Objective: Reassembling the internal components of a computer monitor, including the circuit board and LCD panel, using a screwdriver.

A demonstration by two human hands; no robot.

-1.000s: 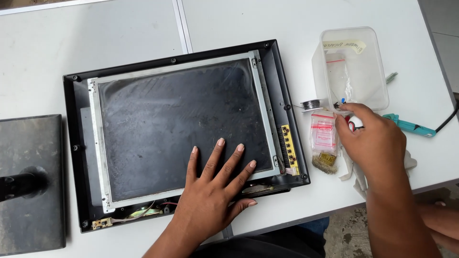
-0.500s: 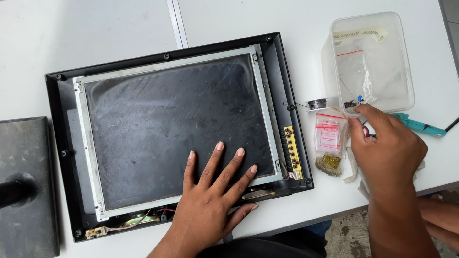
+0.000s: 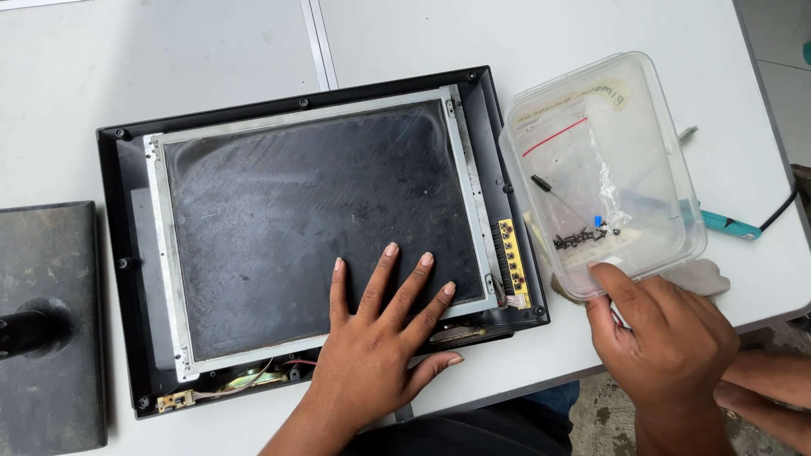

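Right hand (image 3: 667, 338) grips the near rim of a clear plastic box (image 3: 604, 169) of small screws (image 3: 583, 238), best kept level, while left hand (image 3: 380, 338) lies flat, fingers spread, on the dark panel (image 3: 312, 219).

Both arms are bare as far up as can be seen, with no sleeve or cuff showing. The left hand (image 3: 372, 359) wears no ring, watch or glove, and its nails are short and plain. The right hand (image 3: 663, 342) is just as bare, with nothing at the wrist. Below the table edge, a bit of dark clothing with some blue shows.
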